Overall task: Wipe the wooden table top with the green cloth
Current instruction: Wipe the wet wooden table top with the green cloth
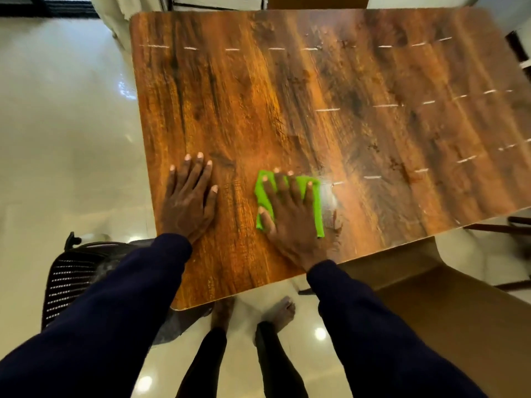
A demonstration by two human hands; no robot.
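Observation:
The wooden table top (pixel 316 96) fills the upper middle of the head view, glossy brown with dark grain. A folded green cloth (pixel 315 202) lies flat near the table's front edge. My right hand (pixel 290 214) presses down on the cloth with fingers spread, covering its middle. My left hand (pixel 188 196) rests flat on the bare wood to the left of the cloth, fingers apart, holding nothing. A pale, wet-looking patch (pixel 330 196) shows on the wood just right of the cloth.
A black mesh chair (pixel 69 285) stands at the lower left by the table corner. A brown wooden chair (pixel 448 305) sits at the lower right under the table's edge. Shiny pale floor tiles (pixel 57 139) surround the table. My bare feet (pixel 255 314) are below the front edge.

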